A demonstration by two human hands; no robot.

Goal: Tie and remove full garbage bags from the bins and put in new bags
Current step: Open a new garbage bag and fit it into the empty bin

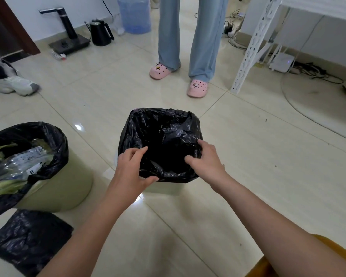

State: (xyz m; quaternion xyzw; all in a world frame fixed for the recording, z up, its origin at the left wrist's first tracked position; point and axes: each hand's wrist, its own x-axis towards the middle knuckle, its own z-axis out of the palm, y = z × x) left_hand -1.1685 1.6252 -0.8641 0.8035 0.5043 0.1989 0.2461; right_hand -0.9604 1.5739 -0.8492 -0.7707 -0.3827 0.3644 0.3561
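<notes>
A pale green bin (164, 186) stands on the tiled floor in front of me, lined with an empty black bag (160, 124) folded over its rim. My left hand (130, 168) holds the bag's near-left edge, thumb outside and fingers curled over the rim. My right hand (206, 158) grips the near-right edge the same way. To the left stands a second pale green bin (68, 184) whose black bag (54, 136) is full of plastic bottles and green scraps. A flat folded black bag (28, 240) lies on the floor at the lower left.
A person in blue trousers and pink clogs (197, 88) stands just beyond the bin. A white shoe (16, 85) is at the left. A black kettle (100, 33), a water dispenser base and a blue water jug sit by the far wall. A white table leg (252, 52) and cables are at right.
</notes>
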